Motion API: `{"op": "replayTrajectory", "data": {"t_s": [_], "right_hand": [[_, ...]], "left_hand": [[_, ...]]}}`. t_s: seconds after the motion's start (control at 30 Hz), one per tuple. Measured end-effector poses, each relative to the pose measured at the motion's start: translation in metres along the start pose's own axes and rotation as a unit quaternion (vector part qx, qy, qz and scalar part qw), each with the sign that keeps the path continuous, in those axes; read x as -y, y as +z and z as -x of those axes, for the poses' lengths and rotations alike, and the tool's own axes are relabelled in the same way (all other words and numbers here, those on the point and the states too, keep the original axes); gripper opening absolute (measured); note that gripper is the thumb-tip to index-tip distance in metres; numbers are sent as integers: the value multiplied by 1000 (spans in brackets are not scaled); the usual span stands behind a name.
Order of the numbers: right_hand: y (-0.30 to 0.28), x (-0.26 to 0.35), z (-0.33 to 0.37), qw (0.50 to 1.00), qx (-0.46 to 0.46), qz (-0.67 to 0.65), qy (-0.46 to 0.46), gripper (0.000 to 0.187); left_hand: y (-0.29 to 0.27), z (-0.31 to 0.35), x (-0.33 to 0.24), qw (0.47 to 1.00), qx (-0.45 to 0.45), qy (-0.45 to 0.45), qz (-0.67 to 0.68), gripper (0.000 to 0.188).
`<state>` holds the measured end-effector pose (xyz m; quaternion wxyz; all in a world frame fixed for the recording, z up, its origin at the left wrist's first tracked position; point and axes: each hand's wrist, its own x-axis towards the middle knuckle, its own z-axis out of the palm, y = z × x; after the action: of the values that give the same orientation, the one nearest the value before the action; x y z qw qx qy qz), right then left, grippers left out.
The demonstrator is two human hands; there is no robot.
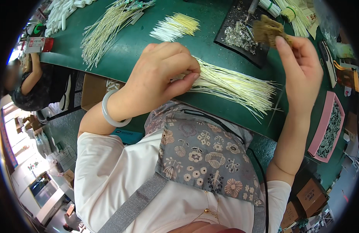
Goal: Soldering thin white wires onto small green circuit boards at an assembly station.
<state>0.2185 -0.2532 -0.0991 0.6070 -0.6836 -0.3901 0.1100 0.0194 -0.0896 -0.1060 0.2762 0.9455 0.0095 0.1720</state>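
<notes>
Keeping the long pale yellow-and-white wires [237, 83] parallel seems the first care to be taken, since they are fanned loosely across the green bench top [212, 40], between the two hands and just in front of the apron [210, 155]. Their left end is covered by the left hand [162, 72], whose fingers are curled with thumb and forefinger brought close; whether a wire is pinched there cannot be told. By the right hand [303, 73], a ragged brown sponge [269, 31] is gripped between thumb and bent fingers, beside the silvery scraps [239, 37] on the black board [259, 58]. Crumbs are probably best shed over that board, the sponge being squeezed lightly and held clear of the wires.
</notes>
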Motion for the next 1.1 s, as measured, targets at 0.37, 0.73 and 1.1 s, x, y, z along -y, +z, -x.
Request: {"op": "replayTrajectory", "data": {"t_s": [0.37, 0.73, 1.1], "right_hand": [[30, 16, 32, 942, 154, 212, -211, 18], [49, -2, 26, 913, 166, 201, -314, 16], [28, 14, 36, 948, 143, 198, -205, 11]], "left_hand": [[1, 1, -1, 999, -17, -24, 24, 17], [0, -20, -2, 993, -25, -12, 117, 20], [7, -6, -4, 1000, -6, 9, 27, 15]]}}
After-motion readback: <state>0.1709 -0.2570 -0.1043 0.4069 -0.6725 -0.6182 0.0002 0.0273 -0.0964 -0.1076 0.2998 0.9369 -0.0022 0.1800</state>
